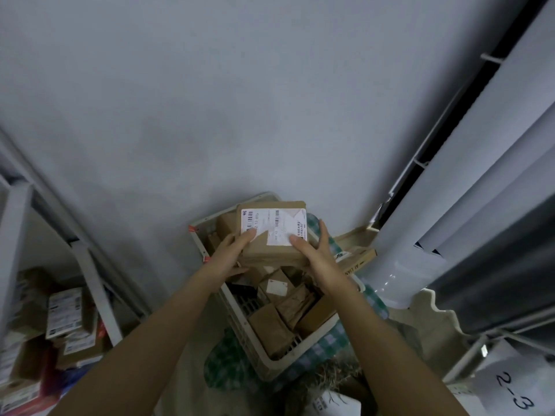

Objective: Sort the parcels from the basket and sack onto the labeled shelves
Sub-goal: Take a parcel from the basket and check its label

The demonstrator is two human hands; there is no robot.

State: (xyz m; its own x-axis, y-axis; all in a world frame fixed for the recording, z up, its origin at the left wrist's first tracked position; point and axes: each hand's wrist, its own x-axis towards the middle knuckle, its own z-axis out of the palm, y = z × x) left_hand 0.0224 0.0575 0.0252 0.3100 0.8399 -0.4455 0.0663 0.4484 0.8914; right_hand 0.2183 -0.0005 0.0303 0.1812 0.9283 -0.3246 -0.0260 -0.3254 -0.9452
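Both hands hold a brown cardboard parcel point(270, 253) with a white shipping label facing me, lifted above the basket. My left hand point(231, 256) grips its left edge, thumb on the label's corner. My right hand point(315, 253) grips the right side, thumb on the label and fingers round the edge. Below it the cream plastic basket point(264, 363) holds several brown parcels point(270, 328). The basket rests on a green checked cloth point(228, 358).
A white metal shelf rack point(99, 283) at the left holds several labelled boxes point(66, 310). At the right stand grey shelves, one with a paper tag reading 2-3 point(513, 391). A flat box point(357, 259) lies beside the basket. A grey wall is ahead.
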